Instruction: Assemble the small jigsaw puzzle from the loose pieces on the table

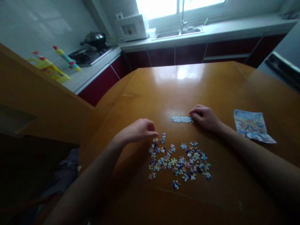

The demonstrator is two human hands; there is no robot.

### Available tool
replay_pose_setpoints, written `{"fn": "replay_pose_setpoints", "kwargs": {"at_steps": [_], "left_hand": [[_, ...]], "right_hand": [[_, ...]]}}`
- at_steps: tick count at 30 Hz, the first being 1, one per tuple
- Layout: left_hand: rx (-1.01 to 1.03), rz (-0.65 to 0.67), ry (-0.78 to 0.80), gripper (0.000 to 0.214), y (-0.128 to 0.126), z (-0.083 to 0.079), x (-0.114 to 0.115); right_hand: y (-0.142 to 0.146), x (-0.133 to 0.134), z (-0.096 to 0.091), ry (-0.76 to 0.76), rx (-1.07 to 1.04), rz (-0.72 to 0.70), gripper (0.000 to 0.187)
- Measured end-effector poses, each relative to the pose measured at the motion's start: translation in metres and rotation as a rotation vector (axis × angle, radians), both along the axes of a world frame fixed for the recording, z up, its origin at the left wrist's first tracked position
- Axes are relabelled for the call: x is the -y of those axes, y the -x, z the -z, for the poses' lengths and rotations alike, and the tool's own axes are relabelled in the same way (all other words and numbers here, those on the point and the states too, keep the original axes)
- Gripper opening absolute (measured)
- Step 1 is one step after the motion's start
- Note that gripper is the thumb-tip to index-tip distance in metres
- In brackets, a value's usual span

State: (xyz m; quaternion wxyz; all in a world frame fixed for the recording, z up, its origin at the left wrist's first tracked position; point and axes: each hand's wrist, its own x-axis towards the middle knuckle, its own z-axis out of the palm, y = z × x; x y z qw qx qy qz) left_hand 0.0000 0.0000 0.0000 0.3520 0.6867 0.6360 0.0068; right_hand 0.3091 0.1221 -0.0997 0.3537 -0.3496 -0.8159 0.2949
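Note:
My right hand (204,117) is closed at the right end of a short strip of joined puzzle pieces (181,119). Its thumb and fingertips pinch together over a puzzle piece there, which they mostly cover. My left hand (140,129) hovers just above and left of a spread of loose puzzle pieces (173,161). Its fingers are curled, while the thumb points right, apart from them; nothing shows between them. Two pieces (163,138) lie near the tip of that thumb. One more puzzle piece (176,185) sits apart, below the main spread.
A creased picture sheet (250,124) lies on the wooden table (145,90), right of my right forearm. Beyond the table are a counter with a sink (167,34), a white microwave (131,28), a stove with a wok (94,39), and yellow bottles (52,70).

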Motion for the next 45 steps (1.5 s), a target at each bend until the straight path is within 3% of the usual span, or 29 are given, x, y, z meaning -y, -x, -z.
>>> {"fn": "replay_pose_setpoints", "kwargs": {"at_steps": [4, 8, 11, 18, 26, 30, 35, 40, 45], "left_hand": [[0.009, -0.102, 0.038, 0.025, 0.009, 0.014, 0.047], [0.086, -0.271, -0.061, 0.022, 0.01, 0.036, 0.072], [0.099, -0.319, -0.147, 0.022, 0.009, 0.043, 0.08], [0.172, -0.276, -0.267, 0.012, 0.004, 0.044, 0.09], [0.225, -0.271, -0.22, 0.007, -0.001, 0.044, 0.093], [0.321, -0.177, -0.109, 0.013, 0.013, 0.033, 0.075], [0.428, -0.037, -0.342, 0.013, 0.011, 0.021, 0.01], [0.481, 0.161, -0.347, 0.014, -0.027, 0.036, -0.053], [0.459, 0.299, -0.382, 0.015, -0.044, 0.057, -0.075]], "right_hand": [[0.0, 0.0, 0.001, -0.002, 0.009, -0.005, 0.017], [0.001, 0.001, 0.002, -0.017, 0.011, -0.006, 0.017], [0.002, 0.001, 0.003, -0.023, 0.006, 0.0, 0.017], [0.001, -0.001, 0.006, -0.026, 0.0, -0.006, 0.016], [0.002, 0.0, 0.004, -0.013, 0.001, -0.009, 0.017], [0.003, -0.001, 0.006, -0.018, 0.002, -0.012, 0.017], [0.003, 0.0, 0.006, -0.013, -0.005, -0.007, 0.016], [0.005, 0.001, 0.002, -0.011, -0.011, 0.013, 0.017], [0.007, 0.003, -0.001, 0.012, -0.018, 0.023, 0.018]]}}
